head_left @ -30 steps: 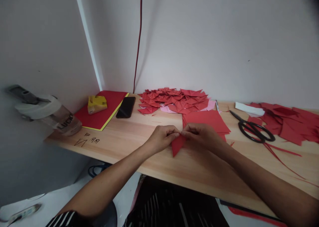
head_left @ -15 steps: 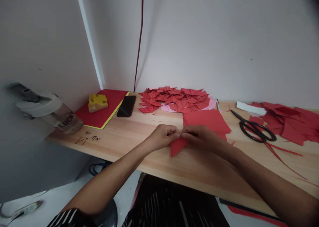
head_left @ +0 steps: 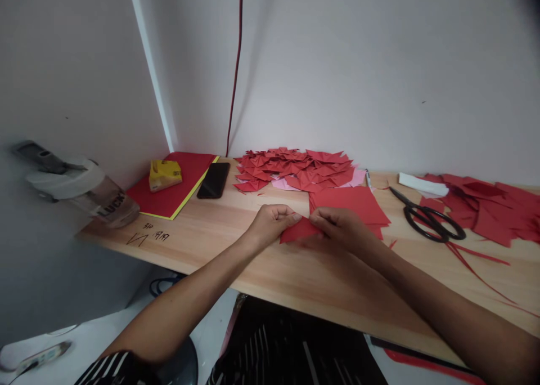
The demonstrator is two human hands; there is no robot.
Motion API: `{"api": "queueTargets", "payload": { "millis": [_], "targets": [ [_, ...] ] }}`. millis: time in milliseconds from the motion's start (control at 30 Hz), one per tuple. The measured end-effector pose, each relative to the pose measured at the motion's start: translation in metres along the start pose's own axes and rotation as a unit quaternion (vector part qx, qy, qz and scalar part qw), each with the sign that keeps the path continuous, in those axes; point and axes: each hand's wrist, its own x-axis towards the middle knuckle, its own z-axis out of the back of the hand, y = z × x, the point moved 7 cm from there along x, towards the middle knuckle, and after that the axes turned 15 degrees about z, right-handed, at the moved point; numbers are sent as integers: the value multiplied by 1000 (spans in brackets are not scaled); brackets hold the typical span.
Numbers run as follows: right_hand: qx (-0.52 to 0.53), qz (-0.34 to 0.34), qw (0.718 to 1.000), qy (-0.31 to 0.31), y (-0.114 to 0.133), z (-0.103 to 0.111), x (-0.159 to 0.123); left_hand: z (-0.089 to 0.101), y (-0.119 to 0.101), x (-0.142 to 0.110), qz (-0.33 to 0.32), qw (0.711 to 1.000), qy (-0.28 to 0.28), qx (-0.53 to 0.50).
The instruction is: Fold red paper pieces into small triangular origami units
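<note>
Evidently, a small red paper piece [head_left: 298, 233], matte and angular, is sitting between the left hand [head_left: 272, 224] and the right hand [head_left: 341, 224], above the near half of the bench [head_left: 236, 233]. The left hand's grip is pinching its upper edge, thumb pressed against bent fingers; the right hand's grip is pinching its right end just as tightly. Behind, crisp folded paper shapes [head_left: 295, 168] are forming a spiky heap, with smooth flat squares [head_left: 350, 202] lying in front. Black scissors [head_left: 436, 222] with broad loop handles are resting to the right, thin red strips [head_left: 481, 255] trailing beside them.

The bench's front edge is running slantwise under both forearms. Pale wood grain is showing between the left hand and the dark phone [head_left: 214, 180], and scissors and squares are lying well apart.

The right hand is covering part of the red paper piece, and its lower edge is blurring, so whether it is touching the wood is hard to tell. Further red cutouts [head_left: 493, 210] are running off the right border.
</note>
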Motion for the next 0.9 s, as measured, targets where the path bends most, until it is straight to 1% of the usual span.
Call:
{"api": "queueTargets", "payload": {
  "millis": [200,267,367,400,467,533,633,700,800,900],
  "targets": [
    [18,-24,1000,3,-4,-4,-1,5,-2,0,-24,999,-33,8],
    [12,-30,999,-5,-5,-3,-2,4,-2,-1,-15,1000,-20,14],
    [-8,-35,999,-34,-6,3,-3,1,-1,-2,5,999,20,27],
    [-12,-36,998,-43,-7,5,-3,0,0,-2,6,999,26,32],
    [-17,-37,998,-50,-8,7,-3,3,-1,-2,0,999,14,42],
    [-16,-40,998,-44,-10,7,-2,6,-2,-2,-13,998,-9,55],
    [-4,-44,999,-8,-12,1,-2,7,-2,-1,-24,996,-19,88],
    [-12,-25,1000,3,-9,0,-2,5,-3,-2,-28,993,-16,110],
    [-53,19,998,-15,1,1,-1,1,-4,-5,-28,991,-7,131],
    [-90,36,995,-22,9,2,-2,-5,-3,-6,-23,989,11,144]
  ]
}}
